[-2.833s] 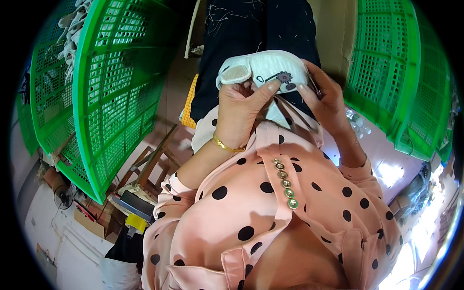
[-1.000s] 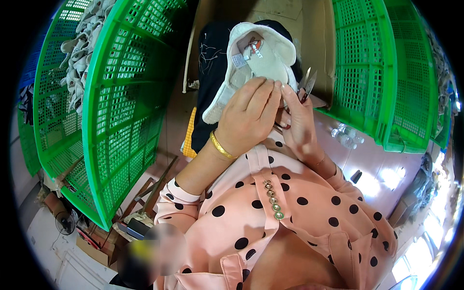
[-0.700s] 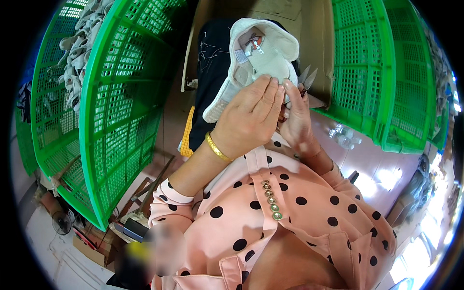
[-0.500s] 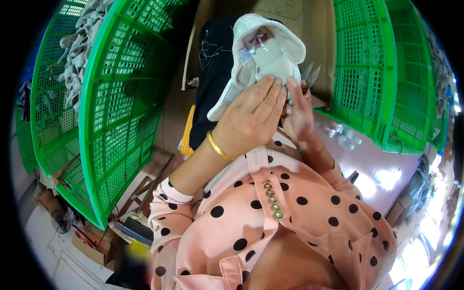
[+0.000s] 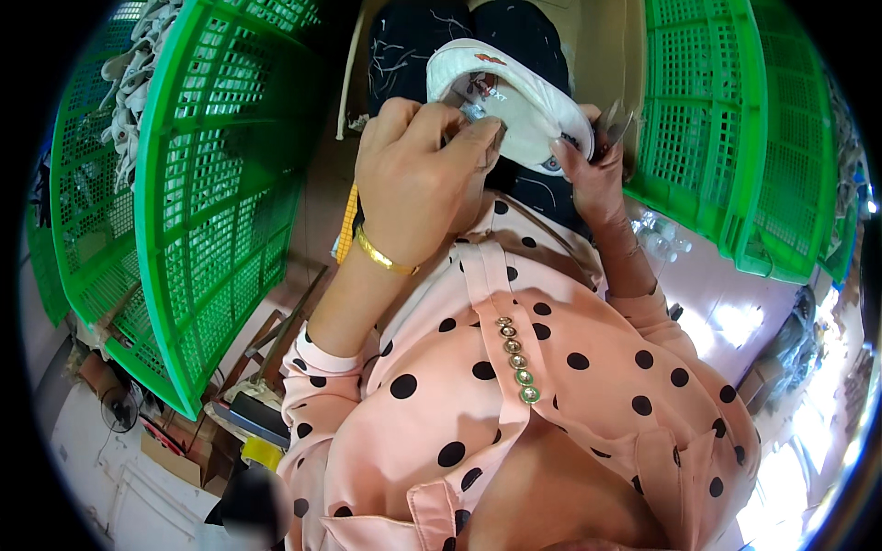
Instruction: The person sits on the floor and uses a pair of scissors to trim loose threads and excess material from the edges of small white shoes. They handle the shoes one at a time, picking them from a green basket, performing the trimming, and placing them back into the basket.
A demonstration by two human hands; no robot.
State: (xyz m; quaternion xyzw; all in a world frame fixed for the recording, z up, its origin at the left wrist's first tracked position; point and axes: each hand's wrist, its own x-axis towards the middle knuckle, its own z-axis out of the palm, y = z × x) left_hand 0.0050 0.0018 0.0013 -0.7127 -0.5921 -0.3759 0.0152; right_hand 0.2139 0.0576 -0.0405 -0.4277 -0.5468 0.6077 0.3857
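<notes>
A white stitched fabric piece, curved like a shoe upper, is held above my lap. A printed mark shows on its inner side, and small red and dark decorations sit on its rim. My right hand grips its right end, thumb over the edge. Small scissors stick up from that same hand, blades apart. My left hand is closed, fingers curled and thumb pinched against them, in front of the piece's lower left side. What the pinch holds, if anything, is hidden.
Green plastic baskets stand at left and right. White fabric pieces fill one beyond the left basket. A cardboard box lies past my knees. Loose threads cling to my dark trousers. Clear bottles lie at right.
My left hand has drawn left, away from my right hand, with its fingers more curled. The white piece has turned and tilted, showing its decorated rim. My right hand has shifted right with the scissors.
</notes>
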